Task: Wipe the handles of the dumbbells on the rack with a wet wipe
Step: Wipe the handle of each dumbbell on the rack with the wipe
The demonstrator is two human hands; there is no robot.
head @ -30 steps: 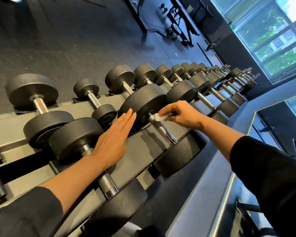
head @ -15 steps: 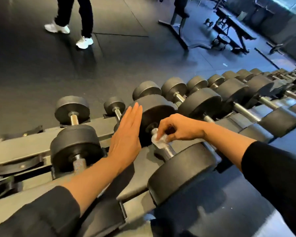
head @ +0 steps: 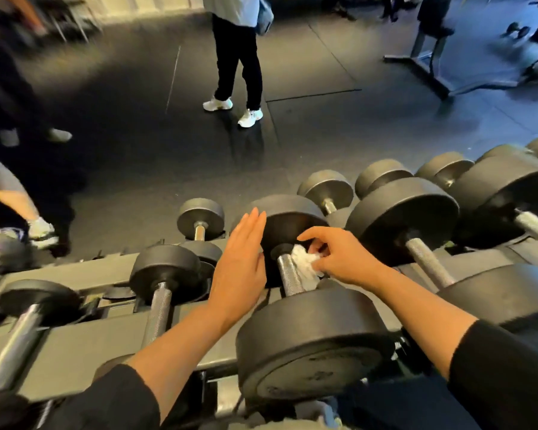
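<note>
Pinching wet wipe (head: pixel 305 264) on handle (head: pixel 288 276): right hand (head: pixel 339 259); left hand (head: pixel 239 268) flat.

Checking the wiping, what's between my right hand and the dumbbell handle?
In the head view, the white wet wipe sits between right hand and handle.

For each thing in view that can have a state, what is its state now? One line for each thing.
left hand: open, fingers straight, flat against the dumbbell's far weight
right hand: pinches the wet wipe
wet wipe: crumpled, pressed on the handle
dumbbell handle: on the rack, partly covered by the wipe
rack: loaded with dumbbells
</note>
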